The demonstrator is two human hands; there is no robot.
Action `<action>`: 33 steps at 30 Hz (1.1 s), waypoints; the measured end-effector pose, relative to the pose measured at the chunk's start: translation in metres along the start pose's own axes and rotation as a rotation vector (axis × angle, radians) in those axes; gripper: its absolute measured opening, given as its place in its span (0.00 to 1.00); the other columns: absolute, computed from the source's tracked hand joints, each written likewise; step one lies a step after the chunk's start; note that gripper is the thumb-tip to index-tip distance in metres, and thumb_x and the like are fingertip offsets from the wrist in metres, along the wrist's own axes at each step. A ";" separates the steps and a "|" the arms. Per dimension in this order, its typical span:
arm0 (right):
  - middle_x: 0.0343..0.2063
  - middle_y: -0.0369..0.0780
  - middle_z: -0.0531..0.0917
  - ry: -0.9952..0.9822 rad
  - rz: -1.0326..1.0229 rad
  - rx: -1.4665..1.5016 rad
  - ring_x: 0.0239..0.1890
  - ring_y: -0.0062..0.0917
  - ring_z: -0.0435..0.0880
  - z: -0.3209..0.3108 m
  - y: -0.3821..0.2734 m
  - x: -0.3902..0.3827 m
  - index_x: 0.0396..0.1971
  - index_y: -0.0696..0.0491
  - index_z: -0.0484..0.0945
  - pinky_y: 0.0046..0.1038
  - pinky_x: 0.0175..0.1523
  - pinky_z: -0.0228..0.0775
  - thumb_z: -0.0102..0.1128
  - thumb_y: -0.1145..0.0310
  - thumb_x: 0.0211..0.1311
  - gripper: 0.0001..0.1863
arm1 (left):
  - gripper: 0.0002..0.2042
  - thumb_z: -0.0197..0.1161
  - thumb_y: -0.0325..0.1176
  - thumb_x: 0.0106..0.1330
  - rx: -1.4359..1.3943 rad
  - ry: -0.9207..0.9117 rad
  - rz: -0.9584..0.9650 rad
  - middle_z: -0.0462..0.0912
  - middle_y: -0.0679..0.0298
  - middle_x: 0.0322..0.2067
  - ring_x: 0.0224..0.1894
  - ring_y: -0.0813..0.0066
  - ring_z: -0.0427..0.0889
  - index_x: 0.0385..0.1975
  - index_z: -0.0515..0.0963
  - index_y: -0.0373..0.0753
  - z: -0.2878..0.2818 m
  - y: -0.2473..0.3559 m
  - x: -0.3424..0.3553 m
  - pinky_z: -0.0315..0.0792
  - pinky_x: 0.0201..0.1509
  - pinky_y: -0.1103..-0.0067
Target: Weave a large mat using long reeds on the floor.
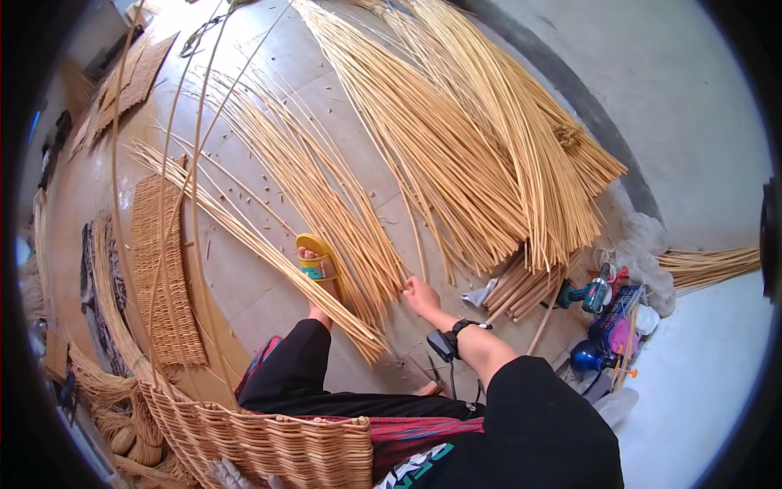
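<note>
The right hand (419,297) is at the near ends of the middle canes (358,253), which lie on the floor (254,306). Its fingers are curled; their tips are turned away, so I cannot tell whether they pinch a cane. The left hand is out of sight. Slanting thin rods (273,253) partly cover a yellow slipper (314,242). The heap (456,155) toward the floor's wall-side edge runs off the top. The wicker (277,444) is cut by the lower edge; grey stuff (228,474) beside it is indistinct.
</note>
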State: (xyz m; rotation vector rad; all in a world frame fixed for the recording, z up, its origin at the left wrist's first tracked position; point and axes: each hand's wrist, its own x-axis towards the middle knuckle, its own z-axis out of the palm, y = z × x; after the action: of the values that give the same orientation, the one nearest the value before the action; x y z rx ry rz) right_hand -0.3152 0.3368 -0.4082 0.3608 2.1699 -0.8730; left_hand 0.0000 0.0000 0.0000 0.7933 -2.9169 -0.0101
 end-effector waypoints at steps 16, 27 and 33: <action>0.57 0.46 0.80 0.398 -0.340 0.105 0.59 0.42 0.81 -0.017 0.004 -0.016 0.61 0.47 0.78 0.41 0.64 0.75 0.62 0.66 0.65 0.24 | 0.43 0.59 0.62 0.72 -0.019 0.085 0.133 0.67 0.38 0.72 0.75 0.32 0.62 0.75 0.64 0.31 -0.006 0.015 0.015 0.55 0.81 0.47; 0.43 0.47 0.84 1.133 0.084 0.003 0.51 0.45 0.83 -0.223 0.124 -0.091 0.49 0.53 0.77 0.46 0.55 0.76 0.66 0.67 0.68 0.13 | 0.41 0.60 0.61 0.73 -0.028 0.097 0.185 0.66 0.42 0.74 0.77 0.35 0.60 0.77 0.64 0.35 -0.013 0.013 0.009 0.54 0.81 0.48; 0.38 0.49 0.87 0.837 0.224 -0.091 0.44 0.48 0.87 -0.249 0.129 -0.074 0.48 0.55 0.78 0.48 0.47 0.80 0.68 0.68 0.68 0.14 | 0.40 0.60 0.60 0.74 -0.022 0.111 0.172 0.67 0.42 0.73 0.76 0.35 0.61 0.76 0.64 0.35 -0.017 0.018 0.008 0.55 0.81 0.48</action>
State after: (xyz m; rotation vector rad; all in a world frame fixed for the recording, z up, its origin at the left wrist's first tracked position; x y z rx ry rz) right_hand -0.3369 0.6033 -0.2948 1.0465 2.8238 -0.5330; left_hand -0.0140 0.0115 0.0182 0.5195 -2.8627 0.0166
